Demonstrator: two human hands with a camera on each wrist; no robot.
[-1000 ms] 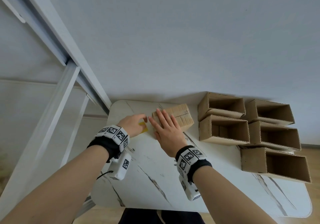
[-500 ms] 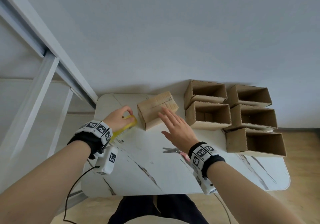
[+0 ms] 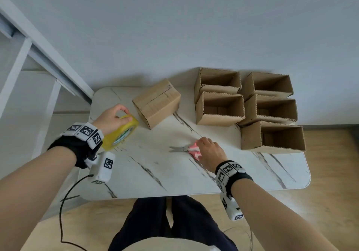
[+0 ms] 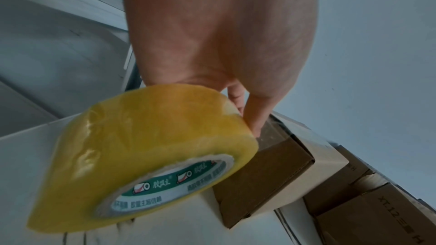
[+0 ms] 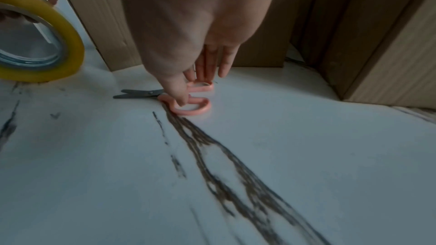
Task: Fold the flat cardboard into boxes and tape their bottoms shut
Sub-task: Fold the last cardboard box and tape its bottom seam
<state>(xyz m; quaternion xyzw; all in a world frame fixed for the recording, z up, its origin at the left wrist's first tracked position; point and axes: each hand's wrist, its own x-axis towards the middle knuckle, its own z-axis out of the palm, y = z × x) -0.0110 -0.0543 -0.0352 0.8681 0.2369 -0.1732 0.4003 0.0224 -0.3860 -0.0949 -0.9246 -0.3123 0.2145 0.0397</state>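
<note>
An upside-down cardboard box (image 3: 157, 103) stands at the back of the white marble table (image 3: 155, 175). My left hand (image 3: 124, 114) grips a yellow tape roll (image 3: 120, 132) just left of the box. In the left wrist view a clear strip of tape (image 4: 271, 133) runs from the roll (image 4: 141, 152) to the box (image 4: 264, 178). Pink-handled scissors (image 3: 182, 149) lie flat in the middle of the table, blades together. My right hand (image 3: 200, 144) reaches down on them, its thumb and straight fingertips (image 5: 205, 79) touching the handle loops (image 5: 191, 107).
Several open-topped folded boxes (image 3: 219, 107) stand packed together at the back right, up to the table's right edge. A white metal frame (image 3: 48, 62) rises left of the table. A black cable hangs off the left wrist. Bare tabletop lies near the front edge.
My right hand left the box and came down onto the scissors. My left hand drew the tape roll back from the box toward the left front.
</note>
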